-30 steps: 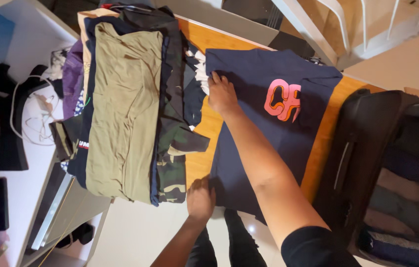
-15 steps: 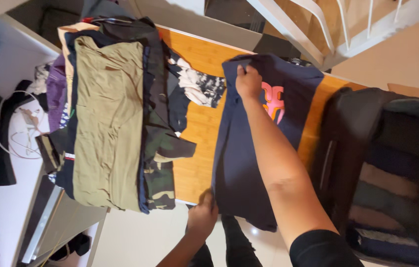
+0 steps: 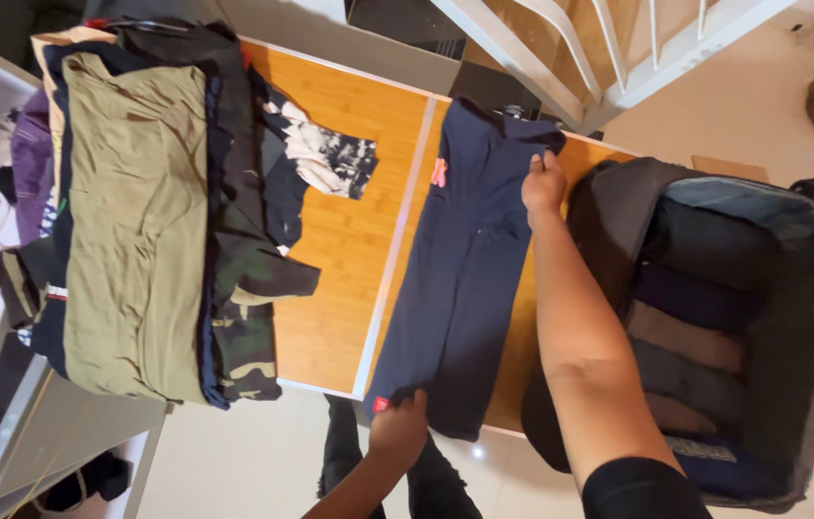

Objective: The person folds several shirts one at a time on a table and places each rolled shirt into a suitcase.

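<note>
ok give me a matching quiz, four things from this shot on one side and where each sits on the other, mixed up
Things:
1. navy shirt
2. olive shirt
3. suitcase
4. right hand

Places:
A. top of the clothes pile
B. open, right of the wooden table
C. folded long on the table
D. far edge of the navy shirt

Pairs: 1-C, 2-A, 3-B, 4-D

- Right arm (image 3: 575, 336): bare from the wrist up, with a short black sleeve (image 3: 642, 488) at the upper arm.
- Left arm (image 3: 369, 490): bare forearm, no sleeve showing.
- Both hands bare, no rings or watch visible.
- Dark trousers (image 3: 426, 481) on the legs below.
</note>
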